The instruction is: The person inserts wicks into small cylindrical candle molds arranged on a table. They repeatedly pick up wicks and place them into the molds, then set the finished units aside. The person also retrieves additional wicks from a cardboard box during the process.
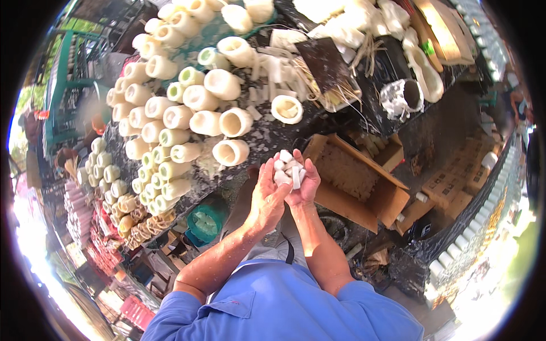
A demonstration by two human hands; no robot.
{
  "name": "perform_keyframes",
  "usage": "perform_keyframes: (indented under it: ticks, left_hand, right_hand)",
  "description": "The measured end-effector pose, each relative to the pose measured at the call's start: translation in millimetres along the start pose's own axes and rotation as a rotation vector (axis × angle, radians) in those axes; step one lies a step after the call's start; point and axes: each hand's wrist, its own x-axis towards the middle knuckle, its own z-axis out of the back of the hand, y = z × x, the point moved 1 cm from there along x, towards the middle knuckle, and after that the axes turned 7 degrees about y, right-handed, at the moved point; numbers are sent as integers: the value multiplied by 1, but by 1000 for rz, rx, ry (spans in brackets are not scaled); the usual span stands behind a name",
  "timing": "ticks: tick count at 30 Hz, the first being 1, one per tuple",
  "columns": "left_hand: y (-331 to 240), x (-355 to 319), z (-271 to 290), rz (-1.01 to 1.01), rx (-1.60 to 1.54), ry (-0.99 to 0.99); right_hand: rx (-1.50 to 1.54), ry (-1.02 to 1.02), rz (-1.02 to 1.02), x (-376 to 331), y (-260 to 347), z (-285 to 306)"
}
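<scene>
In front of my body, my left hand (pixel 268 196) and my right hand (pixel 306 187) are cupped side by side. Together they hold a small heap of white chunks (pixel 289 168), which look like broken wax. Fingers of both hands curl up around the heap, and my left thumb lies across its near side. Just beyond the hands, at the table's near edge, stands a hollow cream wax cup (pixel 231 152). Another wax cup (pixel 286 109) farther off has loose pieces inside it. An open cardboard box (pixel 364 187) sits lower down, to the right of my hands.
Many rows of cream and pale green wax cups (pixel 176 117) cover the dark table (pixel 259 136) on the left. White sticks (pixel 276 71) and a dark flat board (pixel 323 62) lie farther back. A crumpled foil-like can (pixel 401 98) stands right. Below the table is a green bucket (pixel 205 223).
</scene>
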Motion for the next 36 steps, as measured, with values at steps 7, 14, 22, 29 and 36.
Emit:
perform_keyframes:
  ticks: [7, 14, 22, 29, 36]
  left_hand:
    - [-30, -45, 55, -73, 274, -153]
    - [-65, -62, 129, -257, 1002, -220]
    - [-72, -10, 139, -512, 1190, -173]
    - [-74, 4, 159, -595, 1163, -188]
    - [-75, 6, 163, -573, 1077, -125]
  right_hand:
    - [32, -232, 164, 74, -46, -15]
    - [-297, -541, 168, 101, -55, -16]
    - [-565, -582, 88, 106, -46, -6]
    - [-618, -496, -31, 87, -36, -14]
    - [-1276, -198, -62, 60, -69, -75]
